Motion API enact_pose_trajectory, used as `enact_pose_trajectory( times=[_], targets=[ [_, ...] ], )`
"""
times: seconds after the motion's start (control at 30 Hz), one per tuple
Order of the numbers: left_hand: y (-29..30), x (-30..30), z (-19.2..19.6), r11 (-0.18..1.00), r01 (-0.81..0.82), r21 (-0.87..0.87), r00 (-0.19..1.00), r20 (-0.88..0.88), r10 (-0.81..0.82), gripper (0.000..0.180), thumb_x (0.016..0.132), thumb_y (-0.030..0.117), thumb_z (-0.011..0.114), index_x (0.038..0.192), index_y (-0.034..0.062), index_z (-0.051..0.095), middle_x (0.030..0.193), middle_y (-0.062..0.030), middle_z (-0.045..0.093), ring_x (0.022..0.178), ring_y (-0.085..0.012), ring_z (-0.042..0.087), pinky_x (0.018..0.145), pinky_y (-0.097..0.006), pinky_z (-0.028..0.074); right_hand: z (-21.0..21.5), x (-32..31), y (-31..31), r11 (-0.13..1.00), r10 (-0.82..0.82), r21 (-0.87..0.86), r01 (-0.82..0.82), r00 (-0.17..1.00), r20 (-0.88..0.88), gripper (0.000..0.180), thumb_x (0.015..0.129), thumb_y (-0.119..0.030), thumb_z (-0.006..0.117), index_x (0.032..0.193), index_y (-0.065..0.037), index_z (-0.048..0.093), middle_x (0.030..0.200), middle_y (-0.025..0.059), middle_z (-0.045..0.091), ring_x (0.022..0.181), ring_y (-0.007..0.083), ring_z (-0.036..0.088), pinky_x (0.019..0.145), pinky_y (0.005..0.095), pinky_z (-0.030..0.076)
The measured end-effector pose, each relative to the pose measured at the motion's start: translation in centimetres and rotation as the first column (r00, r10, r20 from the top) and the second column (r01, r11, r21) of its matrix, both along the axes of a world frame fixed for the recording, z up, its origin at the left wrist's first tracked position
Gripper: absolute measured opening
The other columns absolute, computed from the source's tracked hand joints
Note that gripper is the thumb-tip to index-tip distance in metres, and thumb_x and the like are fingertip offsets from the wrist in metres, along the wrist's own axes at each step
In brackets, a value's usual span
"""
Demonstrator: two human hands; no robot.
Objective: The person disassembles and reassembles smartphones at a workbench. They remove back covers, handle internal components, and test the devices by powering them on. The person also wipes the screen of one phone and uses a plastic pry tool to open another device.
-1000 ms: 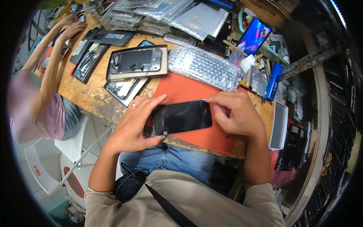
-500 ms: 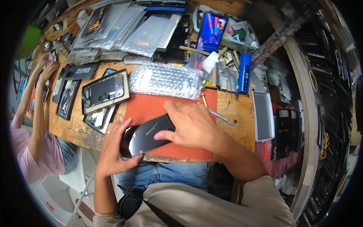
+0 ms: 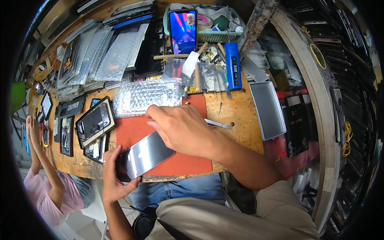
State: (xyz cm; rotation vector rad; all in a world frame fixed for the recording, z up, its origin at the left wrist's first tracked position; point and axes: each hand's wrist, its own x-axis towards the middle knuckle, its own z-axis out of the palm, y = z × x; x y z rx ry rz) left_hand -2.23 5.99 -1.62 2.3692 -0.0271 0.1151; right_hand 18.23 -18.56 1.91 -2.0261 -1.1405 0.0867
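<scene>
A dark smartphone (image 3: 147,157) with a glossy screen is tilted over the front of the orange-red mat (image 3: 132,125). My left hand (image 3: 114,176) grips its lower left end, thumb at the near edge and fingers at the far edge. Bright light reflects off the glass. Over the phone's upper right end is my right hand (image 3: 182,130), thumb and forefinger drawn together in a pinch. Whatever lies between those fingertips is hidden or too thin to make out. Beyond the mat's far edge lies a bubble-wrap packet (image 3: 147,98).
To the left sit an opened device in a pale frame (image 3: 95,122) and several phone parts. Bubble-wrapped panels (image 3: 116,50) pile up behind. A lit phone (image 3: 183,34) stands near a blue tool (image 3: 233,66). Right are tweezers (image 3: 218,123) and a grey tray (image 3: 269,110). Another person (image 3: 56,196) works at left.
My right thumb has left the screen and now meets the forefinger above the phone's far end. The left hand keeps its grip. My view has shifted, and the neighbouring person's hands have lowered.
</scene>
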Motion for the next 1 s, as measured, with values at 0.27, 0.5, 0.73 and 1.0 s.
enact_pose_trajectory(
  times=[0.27,0.5,0.73,1.0],
  targets=[
    [-0.6,0.5,-0.1,0.999,-0.038,-0.019,0.995,0.093,0.040,0.100,0.061,0.015,0.088,0.153,0.0006,0.051,0.136,-0.0188,0.067,0.121,-0.0371,0.060,0.095,-0.043,0.053,-0.2,4.0,-2.2,0.941,-0.330,0.031,0.337,0.892,0.308,0.054,0.086,-0.006,0.072,0.137,0.004,0.058,0.134,0.0241,0.061,0.129,0.0394,0.058,0.110,0.0507,0.045],
    [-0.5,0.5,0.1,1.000,-0.024,-0.010,0.993,0.115,0.025,0.097,0.063,0.016,0.089,0.151,0.0000,0.052,0.138,-0.0190,0.068,0.123,-0.0394,0.060,0.107,-0.048,0.047,-0.8,5.5,-3.9,0.873,-0.340,-0.225,0.432,0.871,0.354,0.040,0.085,-0.003,0.068,0.125,0.000,0.070,0.120,0.0173,0.071,0.115,0.0381,0.065,0.101,0.0523,0.049],
    [-0.7,-0.2,-0.5,0.997,-0.075,0.030,0.981,0.182,0.068,0.100,0.069,0.026,0.097,0.154,0.0004,0.050,0.151,-0.0204,0.060,0.135,-0.0409,0.057,0.115,-0.049,0.043,0.0,5.1,-2.4,0.803,-0.536,0.448,0.392,0.803,0.258,0.016,0.100,-0.005,0.066,0.113,-0.001,0.074,0.091,0.0159,0.073,0.077,0.0357,0.071,0.067,0.0415,0.056],
    [-4.3,0.9,3.3,0.990,-0.067,-0.121,0.970,0.223,0.093,0.062,0.079,0.011,0.086,0.136,-0.0007,0.065,0.120,-0.0176,0.068,0.107,-0.0322,0.067,0.093,-0.042,0.053,-1.4,-2.9,2.2,0.806,0.497,0.436,-0.400,0.858,-0.130,0.012,0.102,-0.014,0.071,0.108,-0.003,0.070,0.073,0.0158,0.065,0.062,0.0308,0.066,0.058,0.0402,0.049]
  ],
)
